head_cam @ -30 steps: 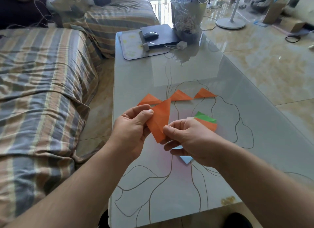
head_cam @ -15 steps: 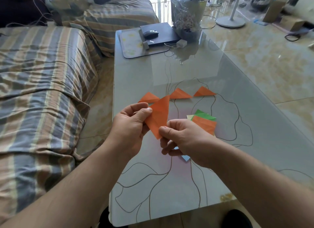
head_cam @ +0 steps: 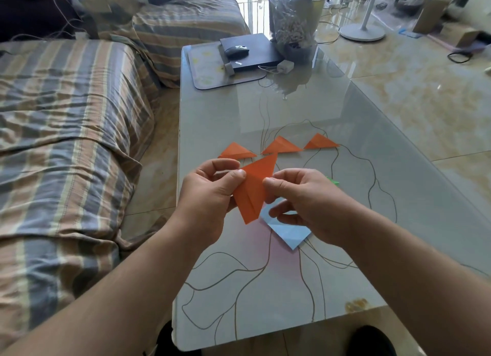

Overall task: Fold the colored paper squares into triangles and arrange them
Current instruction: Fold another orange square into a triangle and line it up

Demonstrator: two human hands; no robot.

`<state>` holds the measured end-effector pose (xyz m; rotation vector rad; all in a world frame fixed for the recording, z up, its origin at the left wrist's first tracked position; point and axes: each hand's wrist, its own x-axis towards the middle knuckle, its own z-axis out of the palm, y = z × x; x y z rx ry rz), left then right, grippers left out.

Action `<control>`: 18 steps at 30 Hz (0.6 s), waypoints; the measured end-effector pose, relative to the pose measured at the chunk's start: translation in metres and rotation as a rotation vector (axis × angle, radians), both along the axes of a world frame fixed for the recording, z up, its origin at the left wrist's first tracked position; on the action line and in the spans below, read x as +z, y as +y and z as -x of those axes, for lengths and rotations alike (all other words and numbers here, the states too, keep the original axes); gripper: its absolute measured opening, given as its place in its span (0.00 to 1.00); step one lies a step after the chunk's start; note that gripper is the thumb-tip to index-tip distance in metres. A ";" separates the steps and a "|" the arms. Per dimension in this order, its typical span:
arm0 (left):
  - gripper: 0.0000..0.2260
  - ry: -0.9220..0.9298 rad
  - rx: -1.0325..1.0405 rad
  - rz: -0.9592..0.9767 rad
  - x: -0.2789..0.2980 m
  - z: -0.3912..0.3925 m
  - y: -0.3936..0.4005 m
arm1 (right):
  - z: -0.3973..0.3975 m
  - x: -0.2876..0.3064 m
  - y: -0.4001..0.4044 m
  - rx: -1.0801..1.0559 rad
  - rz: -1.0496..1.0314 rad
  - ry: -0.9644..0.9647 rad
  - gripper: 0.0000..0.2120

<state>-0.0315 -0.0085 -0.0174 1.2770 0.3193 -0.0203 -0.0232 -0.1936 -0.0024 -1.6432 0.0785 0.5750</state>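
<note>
Living room, glass table (head_cam: pixel 372 169) with brown line pattern, striped sofa (head_cam: pixel 66 129) along its left side, tiled floor to the right.

Orange paper (head_cam: pixel 253 189), partly folded, triangular, held in the air above the table's middle between both hands. Left hand (head_cam: pixel 210 193) pinches its left edge, thumb on top near the upper left, fingers curled behind. Right hand (head_cam: pixel 305 199) pinches the right edge with thumb tip on the paper's front, other fingers curled under. Paper's top point sticks up past both thumbs; bottom point hangs below the grips, toward the camera.

Blue paper (head_cam: pixel 291 232) lies flat on the table right under the right hand, partly hidden by it. Green paper (head_cam: pixel 333 181) peeks out behind the right hand, mostly hidden.

Three orange triangles lie in a row on the table beyond the hands, apart from each other: left triangle (head_cam: pixel 236 151) just behind the left hand's fingers, middle triangle (head_cam: pixel 281 145), right triangle (head_cam: pixel 320 142).

Far end of table: mat (head_cam: pixel 210 71), black laptop (head_cam: pixel 255 54) with mouse (head_cam: pixel 236 50) on it, white charger (head_cam: pixel 285 66), clear plastic bag (head_cam: pixel 292 23). Fan base (head_cam: pixel 362 31) on the floor beyond.
</note>
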 end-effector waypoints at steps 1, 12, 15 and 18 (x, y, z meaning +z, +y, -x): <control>0.05 -0.008 -0.017 -0.015 0.000 0.001 0.000 | 0.000 0.000 -0.001 0.000 -0.016 0.015 0.09; 0.27 0.134 -0.196 0.125 0.008 0.008 -0.013 | 0.001 0.002 -0.001 -0.044 -0.106 0.021 0.08; 0.27 0.128 -0.181 0.139 0.008 0.008 -0.013 | 0.000 0.002 -0.003 -0.042 -0.122 0.044 0.07; 0.28 0.108 -0.184 0.098 0.008 0.007 -0.010 | -0.001 0.003 -0.004 -0.080 -0.144 0.038 0.06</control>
